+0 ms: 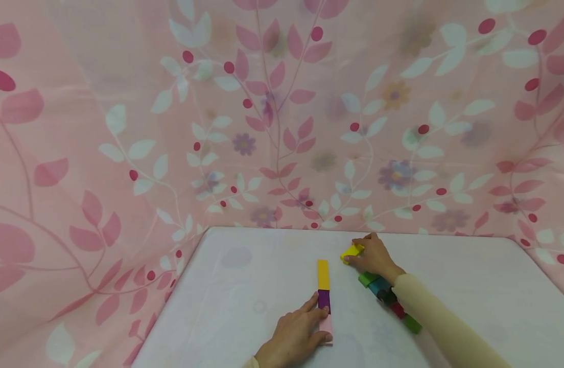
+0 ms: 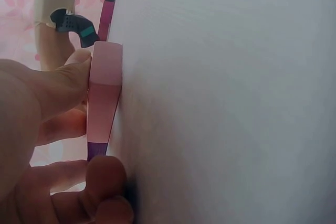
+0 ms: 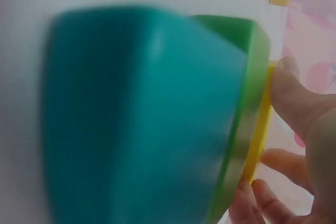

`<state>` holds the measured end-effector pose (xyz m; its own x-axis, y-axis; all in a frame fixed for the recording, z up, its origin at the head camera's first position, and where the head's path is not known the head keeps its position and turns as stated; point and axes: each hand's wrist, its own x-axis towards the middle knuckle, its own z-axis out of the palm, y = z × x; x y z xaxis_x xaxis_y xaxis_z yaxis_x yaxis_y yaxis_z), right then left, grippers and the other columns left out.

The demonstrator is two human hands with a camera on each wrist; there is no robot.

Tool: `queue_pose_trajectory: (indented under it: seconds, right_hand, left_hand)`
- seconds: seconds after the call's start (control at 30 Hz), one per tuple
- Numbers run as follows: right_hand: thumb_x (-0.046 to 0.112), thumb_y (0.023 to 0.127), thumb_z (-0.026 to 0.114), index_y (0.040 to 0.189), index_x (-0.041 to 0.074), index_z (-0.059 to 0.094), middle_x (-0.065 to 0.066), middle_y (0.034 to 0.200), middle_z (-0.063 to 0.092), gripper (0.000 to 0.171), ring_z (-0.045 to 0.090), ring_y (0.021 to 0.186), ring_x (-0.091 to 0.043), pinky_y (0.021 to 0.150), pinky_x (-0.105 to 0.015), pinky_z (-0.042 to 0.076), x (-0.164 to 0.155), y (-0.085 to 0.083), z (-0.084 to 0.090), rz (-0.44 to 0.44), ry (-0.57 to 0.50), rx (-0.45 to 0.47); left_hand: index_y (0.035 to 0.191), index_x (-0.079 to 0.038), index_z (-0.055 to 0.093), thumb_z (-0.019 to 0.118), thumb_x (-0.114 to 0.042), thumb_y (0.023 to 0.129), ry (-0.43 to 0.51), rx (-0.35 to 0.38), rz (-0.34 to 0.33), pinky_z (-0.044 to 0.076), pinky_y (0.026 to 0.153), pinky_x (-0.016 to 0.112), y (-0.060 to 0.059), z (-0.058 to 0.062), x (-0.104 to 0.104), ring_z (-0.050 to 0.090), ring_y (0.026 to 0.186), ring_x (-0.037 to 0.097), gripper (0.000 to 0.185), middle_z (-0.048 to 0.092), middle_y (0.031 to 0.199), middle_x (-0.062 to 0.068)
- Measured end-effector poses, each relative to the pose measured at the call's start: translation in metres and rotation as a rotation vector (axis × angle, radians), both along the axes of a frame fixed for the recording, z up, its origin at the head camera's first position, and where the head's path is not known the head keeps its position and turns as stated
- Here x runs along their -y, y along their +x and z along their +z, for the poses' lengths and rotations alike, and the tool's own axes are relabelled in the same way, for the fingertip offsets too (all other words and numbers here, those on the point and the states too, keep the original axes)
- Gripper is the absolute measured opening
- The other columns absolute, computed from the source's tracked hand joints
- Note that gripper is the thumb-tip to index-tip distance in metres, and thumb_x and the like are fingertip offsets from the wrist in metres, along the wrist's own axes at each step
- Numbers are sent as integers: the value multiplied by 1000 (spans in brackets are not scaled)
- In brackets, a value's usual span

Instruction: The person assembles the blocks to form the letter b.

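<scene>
The fingers of your right hand (image 1: pixel 374 259) pinch the yellow block (image 1: pixel 352 252), thumb toward one end and fingertips toward the other, probably because a grip along its length leaves the flat faces free. It is near the far edge of the white table (image 1: pixel 259 266), held at a slant; whether it touches the tabletop, you cannot tell from here.

Your left hand (image 1: pixel 295 335) lies over a straight line of three: the yellow-orange block (image 1: pixel 323 275) farthest from you, then the purple block (image 1: pixel 324 300), then the pink block (image 1: pixel 325 324). Its thumb and leading fingers are spread along the purple and pink ones, pressing lightly rather than wrapping round (the other fingers curl loosely beside them in the left wrist view). That touch likely steadies the pieces so they stay end to end.

Under your right wrist runs a slanting row: a near-teal green block (image 1: pixel 367 279), the teal block (image 3: pixel 178 108), a red block (image 1: pixel 398 309) and an outer green block (image 1: pixel 412 324). Your dark wrist camera (image 2: pixel 73 23) hides part of its middle, so any joint there can't be judged.
</scene>
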<state>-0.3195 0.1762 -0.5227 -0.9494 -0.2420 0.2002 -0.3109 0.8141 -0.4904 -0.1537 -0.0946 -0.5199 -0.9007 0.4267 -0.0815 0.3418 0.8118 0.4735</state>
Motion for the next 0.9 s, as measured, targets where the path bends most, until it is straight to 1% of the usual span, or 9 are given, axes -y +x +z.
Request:
queue_pose_trajectory:
  seconds: [0.17,0.27,0.4,0.47,0.53,0.63,0.77,0.83,0.9]
  right_hand:
    - [32,89,88,140,-7,60,-27,125,65,71,66,101,-34,94,-52,59,3,-4,-1,-27,-57,55]
    - [30,90,87,137,-6,61,-24,124,71,65,70,104,-35,96,-53,60,7,-6,-1,-52,-102,85]
    - [29,92,86,131,-6,66,-26,122,74,56,73,106,-37,97,-54,59,12,-8,-1,-46,-119,92]
    - [28,93,84,129,-7,68,-28,129,72,53,73,108,-38,98,-54,59,15,-9,-2,-38,-124,89]
    - [27,94,83,128,-8,69,-30,134,69,50,73,110,-39,100,-54,58,18,-10,-2,-24,-127,73]
    - [24,95,82,126,-9,71,-32,138,66,47,69,121,-45,104,-57,55,23,-12,-3,4,-127,38]
    - [22,95,81,126,-10,71,-30,130,71,45,56,138,-51,111,-61,48,31,-14,-2,34,-124,28]
    - [21,95,81,127,-9,72,-29,130,72,45,53,141,-52,112,-61,47,34,-15,-1,45,-129,42]
    - [21,96,80,128,-8,72,-29,132,70,44,57,137,-51,110,-61,49,37,-15,0,72,-122,53]
  left_hand:
    - [143,-35,67,76,-58,91,-14,41,15,57,92,58,-1,1,-2,66,134,31,58,46,168,1]
    - [144,-34,67,76,-57,92,-13,30,11,57,93,58,-1,0,-1,66,133,32,57,46,168,2]
    - [144,-33,67,76,-56,92,-6,22,4,57,93,58,-1,0,-1,66,133,33,57,45,168,2]
    - [144,-33,67,75,-56,92,-5,33,6,57,94,58,-1,0,-1,66,133,33,58,45,168,2]
    - [144,-33,67,76,-56,92,-3,37,7,57,93,58,-1,0,-1,66,133,33,57,46,168,2]
    - [144,-32,67,76,-55,92,-6,20,1,58,92,57,-1,0,-1,67,131,32,57,46,167,3]
    - [144,-32,67,76,-55,92,-9,19,-1,58,93,56,-2,0,0,67,131,32,57,46,168,3]
    - [144,-33,67,76,-56,92,-6,33,1,57,93,57,-3,0,0,67,131,32,57,46,168,3]
    - [144,-33,67,76,-56,93,-6,41,2,57,94,57,-3,0,0,67,131,32,57,46,168,3]
